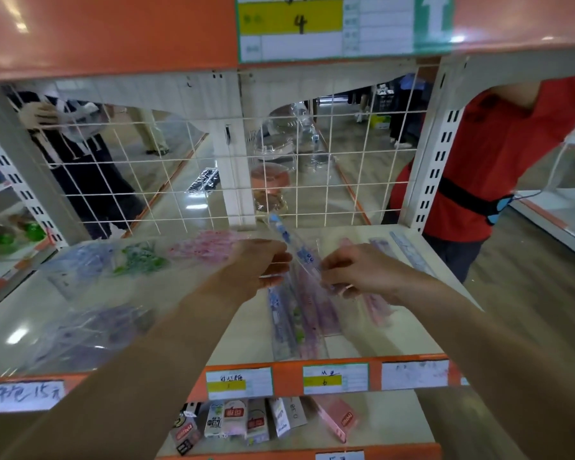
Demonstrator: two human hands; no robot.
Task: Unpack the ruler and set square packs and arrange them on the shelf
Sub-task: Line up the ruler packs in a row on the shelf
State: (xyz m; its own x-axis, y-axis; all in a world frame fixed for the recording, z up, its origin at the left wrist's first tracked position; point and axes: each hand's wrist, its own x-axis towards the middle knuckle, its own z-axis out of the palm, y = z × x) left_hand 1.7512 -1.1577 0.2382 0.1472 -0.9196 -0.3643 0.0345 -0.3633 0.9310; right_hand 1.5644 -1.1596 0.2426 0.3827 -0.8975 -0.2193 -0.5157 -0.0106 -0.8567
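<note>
My left hand [263,267] and my right hand [356,273] meet above the white shelf [395,333], both pinching one clear ruler pack with blue print [291,242] that tilts up and away to the left. Below the hands, several ruler packs [299,323] in blue, green and pink lie side by side on the shelf. A pink pack [377,308] lies under my right wrist. A large clear plastic bag [90,293] with more blue, green and pink packs inside drapes over my left forearm and the shelf's left part.
A white wire grid [213,167] backs the shelf, with people standing behind it. A person in red [498,154] stands at the right. An orange shelf edge with price labels [336,378] runs along the front; small boxes [233,423] sit on the shelf below.
</note>
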